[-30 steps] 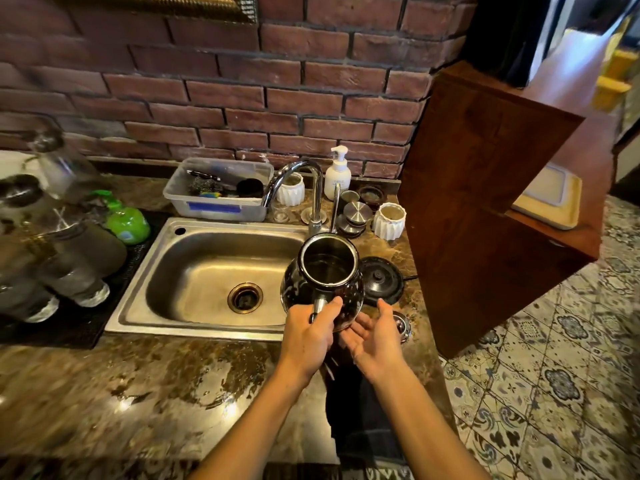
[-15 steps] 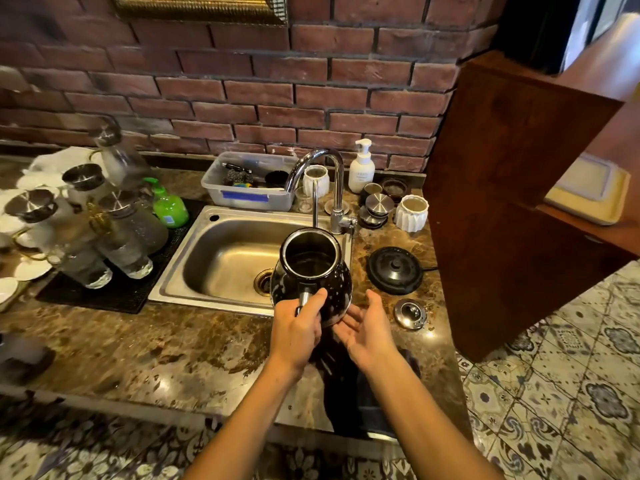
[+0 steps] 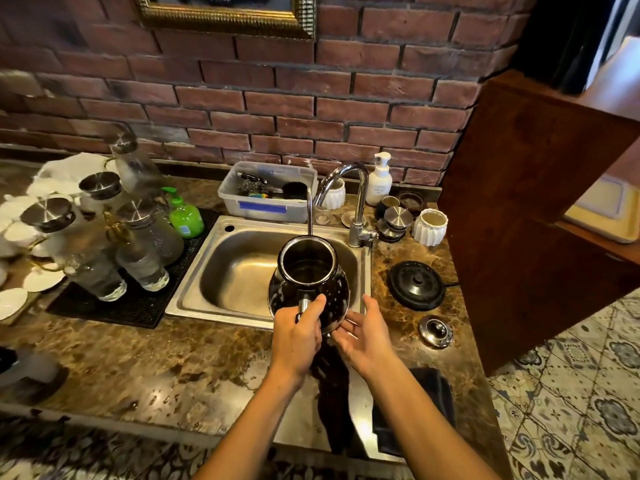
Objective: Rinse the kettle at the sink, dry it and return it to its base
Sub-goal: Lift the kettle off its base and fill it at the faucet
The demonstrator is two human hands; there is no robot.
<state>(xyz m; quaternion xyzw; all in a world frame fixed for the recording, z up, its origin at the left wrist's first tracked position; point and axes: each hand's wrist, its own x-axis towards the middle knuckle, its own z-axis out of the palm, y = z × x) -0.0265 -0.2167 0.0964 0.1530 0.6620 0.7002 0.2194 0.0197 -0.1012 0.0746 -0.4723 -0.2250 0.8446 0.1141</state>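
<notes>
A shiny black kettle (image 3: 308, 271) with no lid is held upright over the right side of the steel sink (image 3: 207, 282), its thin spout pointing away from me. My left hand (image 3: 298, 336) is closed round the kettle's handle. Just right of the kettle's lower side, my right hand (image 3: 363, 332) is open, its fingertips at or near the body. The round black base (image 3: 416, 285) sits on the counter right of the sink, with the kettle's lid (image 3: 435, 331) lying in front of it. A dark cloth (image 3: 415, 403) lies on the counter under my right forearm.
The tap (image 3: 349, 192) arches over the sink's back right corner. Behind it stand a soap pump (image 3: 379, 180), white cups and a plastic tub (image 3: 266, 192). Glass bottles and a green bottle (image 3: 183, 216) crowd the black mat at the left. A wooden cabinet (image 3: 526, 209) blocks the right.
The kettle and both hands have shifted slightly left, further over the sink, as the view pulled back. The grip on the handle is the same.
</notes>
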